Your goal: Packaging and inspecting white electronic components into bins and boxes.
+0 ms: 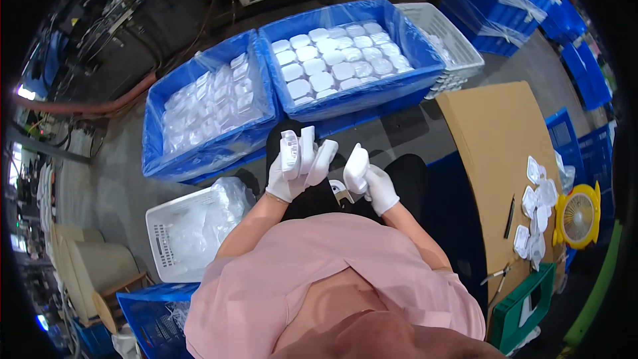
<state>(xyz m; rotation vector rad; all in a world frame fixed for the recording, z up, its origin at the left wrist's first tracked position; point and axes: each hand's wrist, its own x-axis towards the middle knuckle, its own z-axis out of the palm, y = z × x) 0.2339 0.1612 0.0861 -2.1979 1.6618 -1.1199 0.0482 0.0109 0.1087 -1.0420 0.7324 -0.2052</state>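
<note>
Clasps three white plastic casings (290, 155) in half-curled fingers of left hand (286, 185), one casing (357, 168) in pinched right hand (381, 190); likely light, stiff, slick: grip edges.

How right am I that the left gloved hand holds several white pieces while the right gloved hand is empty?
Not quite: the right gloved hand is not empty; the head view shows it holding a single white piece. The left gloved hand does hold several white pieces.
</note>
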